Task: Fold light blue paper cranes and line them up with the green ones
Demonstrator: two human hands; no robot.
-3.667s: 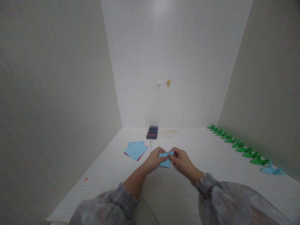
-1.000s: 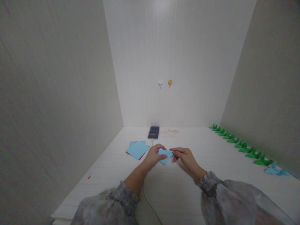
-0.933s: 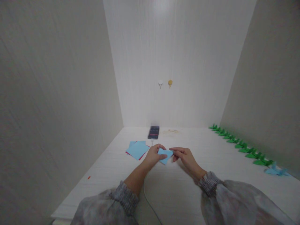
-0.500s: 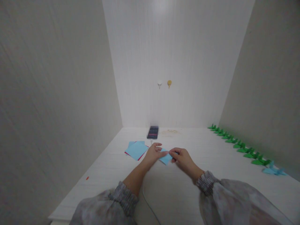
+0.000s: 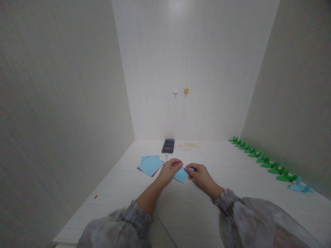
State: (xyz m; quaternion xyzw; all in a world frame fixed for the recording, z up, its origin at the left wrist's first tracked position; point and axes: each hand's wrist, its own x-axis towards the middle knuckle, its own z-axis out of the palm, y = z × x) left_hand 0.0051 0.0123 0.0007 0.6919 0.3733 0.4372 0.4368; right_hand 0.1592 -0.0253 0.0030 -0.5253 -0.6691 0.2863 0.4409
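Note:
Between my hands is a small piece of folded light-blue paper (image 5: 181,175), its lower corner pointing toward me over the white table. My left hand (image 5: 170,169) is closed at the paper's upper left, thumb and fingertips pinching its edge. From the other side my right hand (image 5: 199,172) grips the right edge between thumb and index finger. Fingers cover the paper's upper part. Left of my left hand lies a loose stack of square paper sheets (image 5: 151,166), light blue on top with red edges showing beneath.
Along the right wall runs a row of green folded paper figures (image 5: 275,168), with a light-blue folded figure (image 5: 300,187) at its near end. A phone (image 5: 168,146) lies at the back, and a cable (image 5: 162,224) passes under my left arm. A small red bit (image 5: 96,196) lies left.
My left thumb has drawn up toward its fingertips, and my right fingertips have shifted slightly left. A fold line now shows across the blue paper, which has turned a little.

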